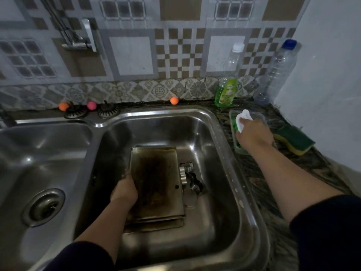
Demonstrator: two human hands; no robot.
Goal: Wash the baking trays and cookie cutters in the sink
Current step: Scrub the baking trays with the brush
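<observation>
Baking trays [156, 184] lie stacked in the right basin of the sink [224, 137], on its floor; I can count at least two by their edges, maybe three, the top one stained dark brown down its middle. My left hand [125, 189] grips the left edge of the top tray, fingers curled round the rim. Just right of the trays, touching their right edge, sits a small heap of metal cookie cutters [188, 178]; I make out about three, though they overlap too much for a sure count.

My right hand [252, 135] reaches out of the sink to the table [259, 171] on the sink's right, where it rests in a clear plastic container [260, 117]. Its fingers are closed on a white and green sponge [241, 122] inside that container. Right of the container, a second sponge [293, 139], yellow with a green top, lies on the table.

Behind the sink's right corner stand two bottles: a green dish soap bottle [226, 90] with a white cap, and farther right a clear plastic bottle [277, 71] with a blue cap, against the white wall. Along the sink's back edge sit three small balls: two orange [174, 100] and one pink [91, 105]. Two sink strainers [107, 110] lie there too. The left basin has one drain [44, 207]. A tap [78, 41] is fixed to the tiled wall above the sink.
</observation>
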